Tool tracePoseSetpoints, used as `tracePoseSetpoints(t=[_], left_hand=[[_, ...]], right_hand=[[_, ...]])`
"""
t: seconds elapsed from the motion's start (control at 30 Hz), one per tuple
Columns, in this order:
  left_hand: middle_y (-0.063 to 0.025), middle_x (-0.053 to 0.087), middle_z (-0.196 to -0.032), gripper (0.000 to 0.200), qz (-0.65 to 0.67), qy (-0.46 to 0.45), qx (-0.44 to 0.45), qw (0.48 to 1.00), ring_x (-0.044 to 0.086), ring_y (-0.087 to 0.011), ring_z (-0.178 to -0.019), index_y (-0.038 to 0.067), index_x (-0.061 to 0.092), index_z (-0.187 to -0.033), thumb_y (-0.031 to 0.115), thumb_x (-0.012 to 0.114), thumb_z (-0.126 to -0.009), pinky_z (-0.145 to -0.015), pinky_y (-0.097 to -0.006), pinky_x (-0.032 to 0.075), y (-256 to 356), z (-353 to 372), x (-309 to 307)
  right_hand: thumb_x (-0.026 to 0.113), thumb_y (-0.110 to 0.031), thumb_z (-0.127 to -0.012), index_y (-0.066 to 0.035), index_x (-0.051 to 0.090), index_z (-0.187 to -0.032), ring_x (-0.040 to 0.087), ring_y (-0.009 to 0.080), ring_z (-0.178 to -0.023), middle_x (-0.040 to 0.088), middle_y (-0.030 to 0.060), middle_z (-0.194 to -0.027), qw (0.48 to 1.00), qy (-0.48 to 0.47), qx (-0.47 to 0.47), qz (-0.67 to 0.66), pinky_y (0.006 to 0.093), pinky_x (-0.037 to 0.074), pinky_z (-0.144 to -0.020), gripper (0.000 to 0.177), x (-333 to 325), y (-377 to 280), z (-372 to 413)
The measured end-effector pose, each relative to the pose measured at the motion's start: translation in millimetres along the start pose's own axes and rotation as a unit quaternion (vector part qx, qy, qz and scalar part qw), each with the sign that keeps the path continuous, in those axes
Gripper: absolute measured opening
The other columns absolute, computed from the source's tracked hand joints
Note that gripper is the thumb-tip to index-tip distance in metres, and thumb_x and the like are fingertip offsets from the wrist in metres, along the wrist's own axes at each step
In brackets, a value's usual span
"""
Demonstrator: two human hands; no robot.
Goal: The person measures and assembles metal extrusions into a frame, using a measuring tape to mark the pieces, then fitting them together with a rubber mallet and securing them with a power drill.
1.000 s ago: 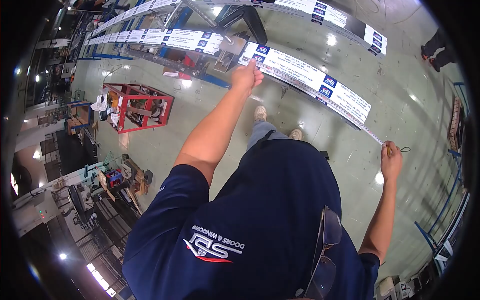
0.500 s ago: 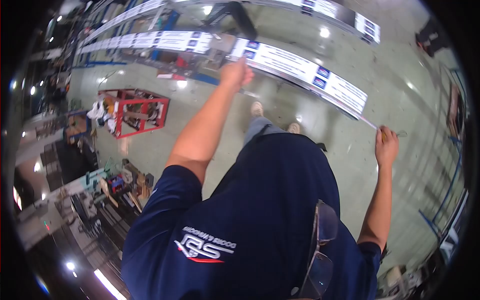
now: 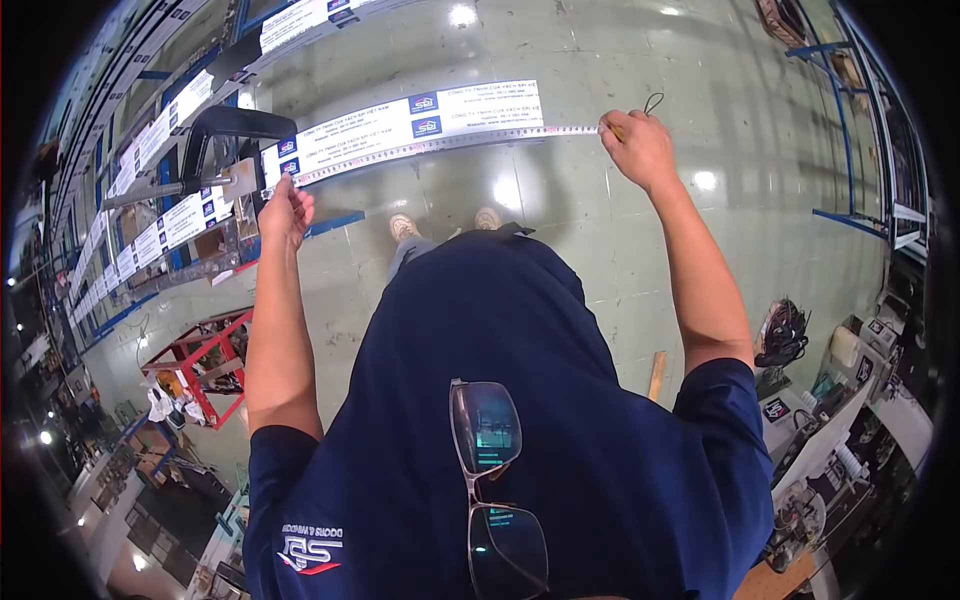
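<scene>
Fingers (image 3: 303, 207) of the left hand (image 3: 284, 214) are bent at the left end of the tape blade (image 3: 445, 145); whether they pinch or press it cannot be told. The blade follows the near edge of the labelled profile (image 3: 420, 108), extending past its right end. Right hand (image 3: 641, 148): fingers curled around the tape case (image 3: 618, 132), mostly concealed.

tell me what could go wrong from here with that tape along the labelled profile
Possible risks:
1. The left hand is at one end of the tape measure; if that end shifts, the reading could be off.
2. The tape measure runs past the labelled profile to the right hand, so that unsupported stretch might bend or twist.
3. The glasses hanging on the shirt could slip off during a lean.
</scene>
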State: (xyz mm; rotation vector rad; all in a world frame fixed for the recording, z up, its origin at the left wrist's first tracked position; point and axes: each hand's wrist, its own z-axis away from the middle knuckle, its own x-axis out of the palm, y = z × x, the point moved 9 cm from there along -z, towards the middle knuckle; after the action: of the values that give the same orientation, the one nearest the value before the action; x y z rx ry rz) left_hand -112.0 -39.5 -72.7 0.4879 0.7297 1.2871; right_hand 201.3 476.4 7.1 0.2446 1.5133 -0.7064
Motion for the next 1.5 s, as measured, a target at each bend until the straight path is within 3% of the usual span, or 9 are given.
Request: tracePoseSetpoints(t=[0.4,0.53,0.63,0.7,0.83,0.93,1.03,1.2,1.5], left_hand=[[-0.0082,0.064,-0.076,0.035,0.029,-0.090,0.002,0.995,0.065,-0.0158,-0.061,0.004,0.060,-0.088,0.037,0.062,-0.099,-0.049,-0.0266,0.054,-17.2,-33.4,2.7],[-0.0075,0.064,-0.069,0.042,-0.041,-0.030,0.048,0.998,0.060,-0.0140,-0.052,0.004,0.060,-0.085,0.044,0.063,-0.098,-0.045,-0.0254,0.049,-10.9,9.1,8.7],[-0.0053,0.064,-0.067,0.038,-0.009,-0.002,0.050,0.999,0.060,-0.0115,-0.052,0.008,0.060,-0.081,0.042,0.066,-0.097,-0.046,-0.0244,0.049,-18.4,40.1,19.0],[-0.0044,0.064,-0.067,0.034,0.100,0.008,0.034,0.994,0.060,-0.0105,-0.054,0.009,0.060,-0.079,0.036,0.069,-0.097,-0.049,-0.0244,0.050,-31.1,62.0,20.1],[-0.0054,0.067,-0.075,0.022,0.150,-0.115,0.033,0.981,0.064,-0.0126,-0.062,0.006,0.065,-0.084,0.024,0.069,-0.097,-0.057,-0.0269,0.052,-56.8,102.6,31.8],[-0.0060,0.069,-0.081,0.015,0.057,-0.221,0.073,0.971,0.066,-0.0145,-0.071,0.005,0.069,-0.100,0.019,0.070,-0.095,-0.067,-0.0287,0.054,-71.5,140.5,45.7],[-0.0036,0.068,-0.108,0.042,0.005,-0.421,0.103,0.901,0.062,-0.0105,-0.103,0.006,0.059,-0.127,0.021,0.075,-0.091,-0.092,-0.0293,0.050,-70.2,180.0,53.5],[-0.0004,0.066,-0.117,0.044,0.035,-0.387,0.057,0.920,0.060,-0.0098,-0.107,0.010,0.056,-0.132,0.031,0.070,-0.095,-0.093,-0.0290,0.047,-84.2,161.6,-23.1],[-0.0023,0.068,-0.113,0.037,0.087,-0.262,0.072,0.958,0.060,-0.0114,-0.106,0.006,0.063,-0.125,0.035,0.058,-0.103,-0.095,-0.0278,0.046,-154.2,103.4,-203.5]], right_hand=[[0.065,-0.031,-0.089,-0.017,0.072,-0.102,0.063,0.0366,-0.090,0.067,0.0146,-0.090,0.999,0.033,-0.036,0.001,0.0471,0.051,-0.082,0.021,-0.8,3.8,0.8],[0.065,-0.028,-0.091,-0.009,0.072,-0.104,0.063,0.0405,-0.088,0.067,0.0198,-0.093,0.995,0.012,-0.099,-0.030,0.0495,0.050,-0.077,0.025,-10.5,18.4,10.5],[0.064,-0.028,-0.093,-0.002,0.067,-0.097,0.062,0.0397,-0.081,0.066,0.0214,-0.087,0.992,-0.073,-0.060,-0.078,0.0455,0.050,-0.073,0.027,-27.8,32.0,23.1],[0.066,-0.028,-0.093,0.000,0.067,-0.101,0.058,0.0254,-0.070,0.061,0.0177,-0.077,0.983,-0.174,-0.001,-0.065,0.0384,0.048,-0.068,0.029,-19.8,47.2,32.5],[0.071,-0.025,-0.090,-0.004,0.067,-0.110,0.055,0.0135,-0.065,0.059,0.0055,-0.068,0.922,-0.356,0.014,-0.155,0.0320,0.046,-0.061,0.030,20.0,25.7,60.1],[0.071,-0.025,-0.091,-0.005,0.063,-0.117,0.056,0.0108,-0.064,0.061,0.0038,-0.069,0.852,-0.469,0.025,-0.230,0.0286,0.044,-0.059,0.034,48.6,-60.6,79.1],[0.069,-0.021,-0.094,-0.004,0.062,-0.119,0.056,0.0089,-0.064,0.062,0.0030,-0.070,0.826,-0.493,-0.021,-0.273,0.0270,0.044,-0.059,0.031,58.3,-174.0,84.3],[0.060,-0.014,-0.098,-0.005,0.063,-0.116,0.059,0.0090,-0.069,0.067,0.0023,-0.082,0.811,-0.477,-0.234,-0.246,0.0247,0.047,-0.063,0.020,36.6,-368.9,88.1],[0.061,-0.019,-0.100,-0.008,0.061,-0.123,0.060,0.0089,-0.077,0.066,0.0015,-0.085,0.693,-0.594,-0.212,-0.350,0.0240,0.047,-0.070,0.026,130.8,-618.7,149.0]])
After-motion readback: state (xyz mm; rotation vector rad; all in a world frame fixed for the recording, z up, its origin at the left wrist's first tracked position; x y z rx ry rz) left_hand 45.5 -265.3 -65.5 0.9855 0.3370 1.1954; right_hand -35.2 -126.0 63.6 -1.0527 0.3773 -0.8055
